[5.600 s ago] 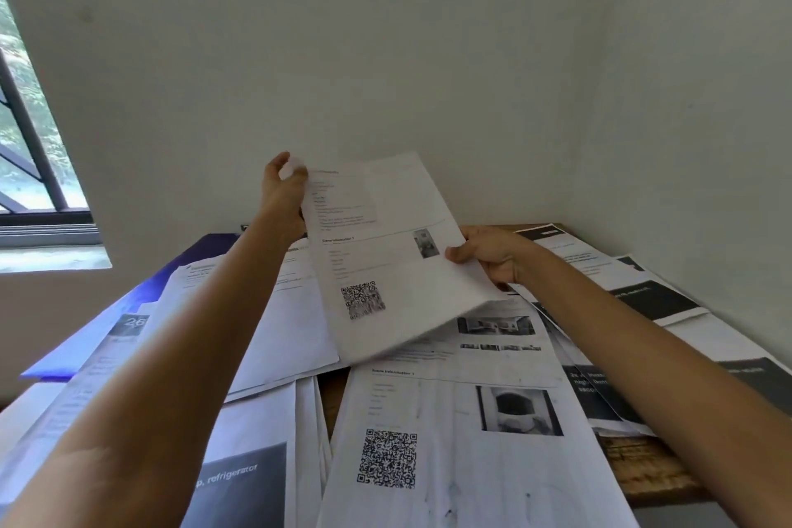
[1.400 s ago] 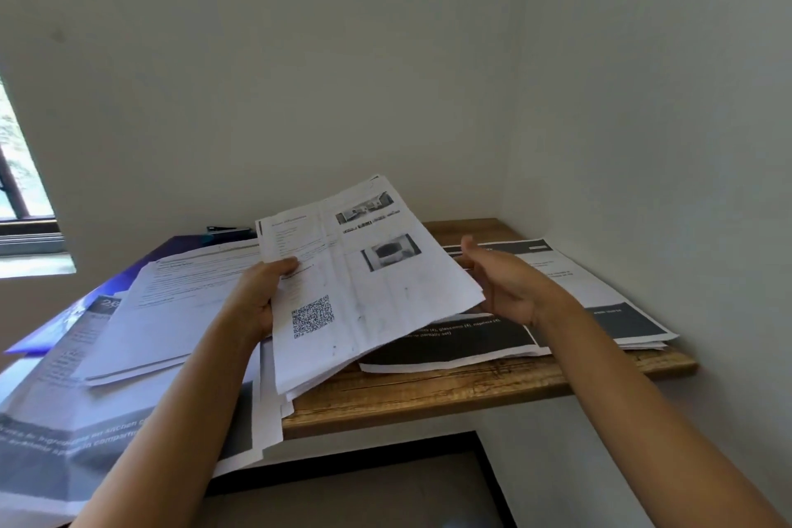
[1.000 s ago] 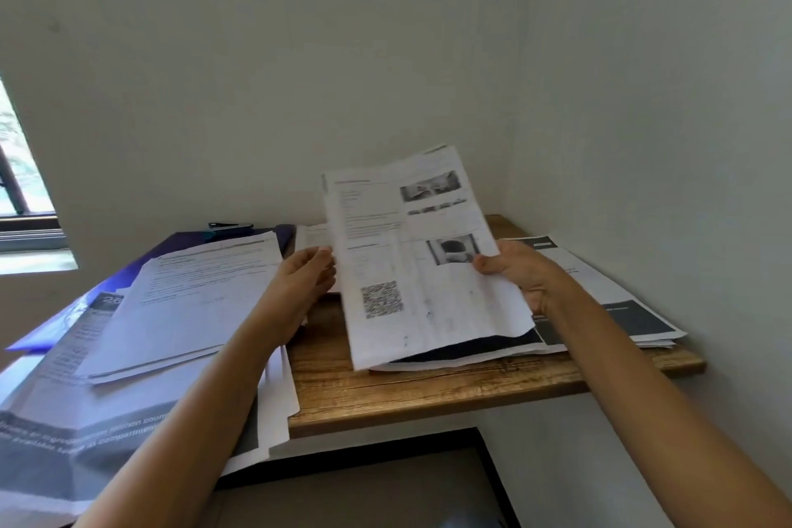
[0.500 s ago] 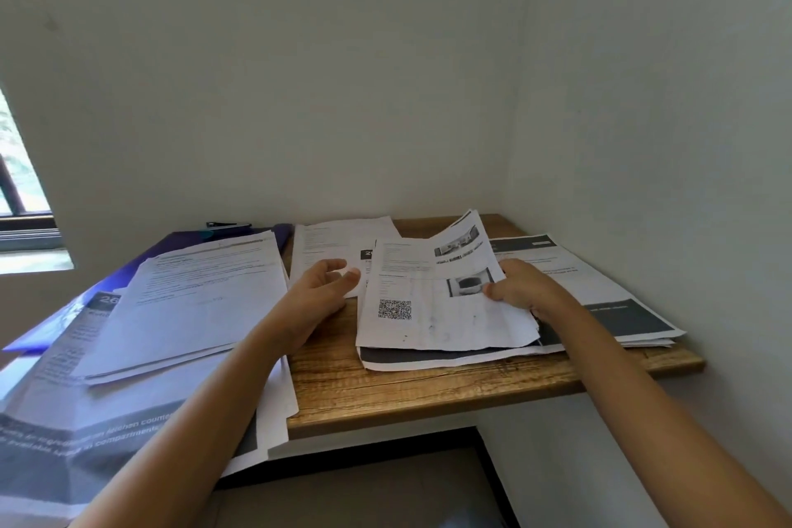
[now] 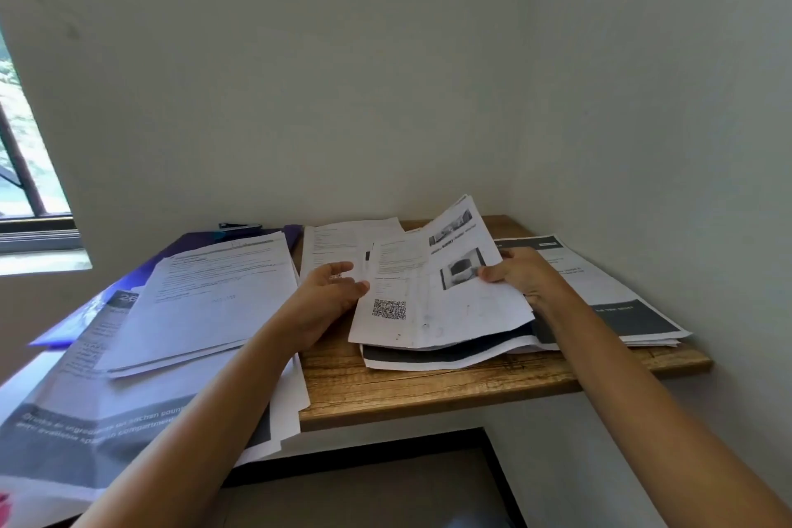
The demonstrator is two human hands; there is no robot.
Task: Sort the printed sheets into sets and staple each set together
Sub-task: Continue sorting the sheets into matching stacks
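Over the middle of the brown wooden desktop (image 5: 428,388), right hand (image 5: 520,276) pinches the white QR-code printed sheet (image 5: 433,313) by its edge; left hand (image 5: 328,294), nearer the desktop's left end, just hangs loose, holding nothing.

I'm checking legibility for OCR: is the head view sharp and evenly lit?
Head view: soft daylight from the window at left, no harsh glare; small text on the QR-code sheet is too blurred to read, though its code shows clearly.
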